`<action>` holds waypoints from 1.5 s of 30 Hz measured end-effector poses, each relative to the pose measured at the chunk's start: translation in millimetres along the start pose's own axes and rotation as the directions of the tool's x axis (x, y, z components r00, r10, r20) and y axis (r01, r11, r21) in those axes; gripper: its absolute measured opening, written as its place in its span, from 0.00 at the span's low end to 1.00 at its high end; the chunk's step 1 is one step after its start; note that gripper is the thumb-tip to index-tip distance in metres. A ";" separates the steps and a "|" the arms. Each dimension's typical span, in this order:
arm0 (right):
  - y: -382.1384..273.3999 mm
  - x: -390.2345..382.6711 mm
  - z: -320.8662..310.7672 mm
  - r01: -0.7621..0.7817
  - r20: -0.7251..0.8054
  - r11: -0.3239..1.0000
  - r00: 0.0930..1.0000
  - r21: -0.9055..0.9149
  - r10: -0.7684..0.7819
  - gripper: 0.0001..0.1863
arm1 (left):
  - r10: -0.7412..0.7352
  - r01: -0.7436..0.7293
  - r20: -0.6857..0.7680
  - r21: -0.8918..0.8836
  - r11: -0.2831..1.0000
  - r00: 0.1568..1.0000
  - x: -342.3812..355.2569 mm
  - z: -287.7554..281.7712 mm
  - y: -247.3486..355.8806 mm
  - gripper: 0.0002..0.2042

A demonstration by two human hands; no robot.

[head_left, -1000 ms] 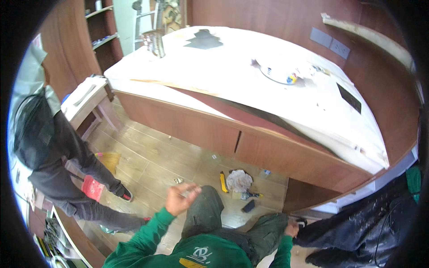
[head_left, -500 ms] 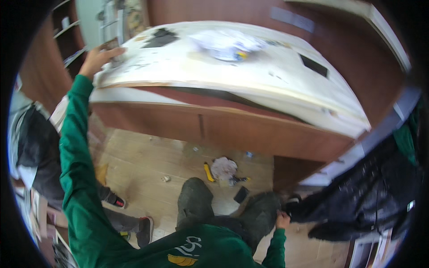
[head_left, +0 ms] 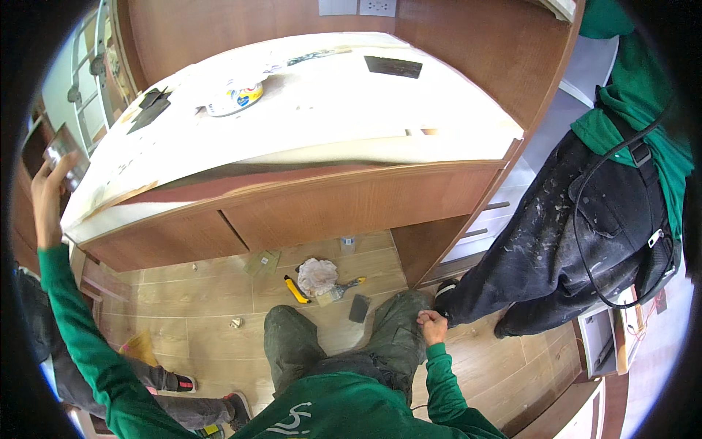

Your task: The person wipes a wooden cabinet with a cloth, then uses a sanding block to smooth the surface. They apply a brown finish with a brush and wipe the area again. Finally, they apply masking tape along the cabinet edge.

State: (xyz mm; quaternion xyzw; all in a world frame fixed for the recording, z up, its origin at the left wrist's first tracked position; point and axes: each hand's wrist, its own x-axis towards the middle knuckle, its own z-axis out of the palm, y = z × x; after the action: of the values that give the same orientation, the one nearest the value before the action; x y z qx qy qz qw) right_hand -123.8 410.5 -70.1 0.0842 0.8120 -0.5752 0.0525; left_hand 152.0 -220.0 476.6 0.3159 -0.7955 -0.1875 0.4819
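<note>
My left hand (head_left: 53, 192) is raised at the left end of the white-covered worktop (head_left: 322, 121). Its fingers are closed round a shiny metallic object (head_left: 64, 154), too blurred to name exactly. My right hand (head_left: 433, 327) rests beside my right knee with its fingers curled; whatever they may hold is hidden. On the worktop stands a white tub (head_left: 238, 102) with yellow and blue print, partly under crumpled white material. Thin dark sheets (head_left: 150, 113) lie to its left, and a black rectangular sheet (head_left: 393, 66) lies toward the back right.
By my feet are a yellow utility knife (head_left: 296, 290), a crumpled cloth (head_left: 317, 276), a paintbrush (head_left: 344, 288) and a dark flat piece (head_left: 359, 308). A co-worker in dark trousers (head_left: 556, 227) is close on my right; another person's legs (head_left: 194, 410) are at my left. A ladder (head_left: 88, 88) stands far left.
The view has turned to the right, so the worktop sits farther left and the right-hand co-worker shows more. My left hand still has the metallic object; my right hand stays by the knee.
</note>
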 end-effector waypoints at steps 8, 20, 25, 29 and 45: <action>-157.5 -42.9 24.3 0.037 0.366 0.941 0.916 0.337 -0.167 0.15 | 0.078 -0.061 0.316 -0.063 0.996 0.946 -165.9 -2.4 61.9 0.34; -347.3 -143.2 -33.4 0.783 0.396 0.583 0.476 0.215 -0.785 0.20 | 0.525 -0.291 0.352 -0.539 0.791 0.775 -345.2 239.8 132.9 0.23; -336.1 -140.3 -28.5 0.838 0.301 0.538 0.492 0.088 -0.817 0.06 | 0.577 -0.370 0.332 -0.514 0.774 0.746 -362.2 254.9 124.6 0.28; -340.6 -145.4 -21.3 0.776 0.341 0.631 0.590 0.014 -0.732 0.05 | 0.618 -0.392 0.351 -0.534 0.749 0.703 -365.2 253.2 123.0 0.31; -331.3 -144.9 -18.8 0.776 0.401 0.630 0.570 0.022 -0.717 0.07 | 0.577 -0.379 0.299 -0.518 0.767 0.760 -373.1 276.3 110.6 0.32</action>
State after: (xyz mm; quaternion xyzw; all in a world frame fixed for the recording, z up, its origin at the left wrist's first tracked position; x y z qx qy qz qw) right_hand -46.9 309.8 269.2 -0.3823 0.7874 -0.4821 -0.0364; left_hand -2.8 114.0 172.9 -0.0684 -0.8765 -0.2907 0.3775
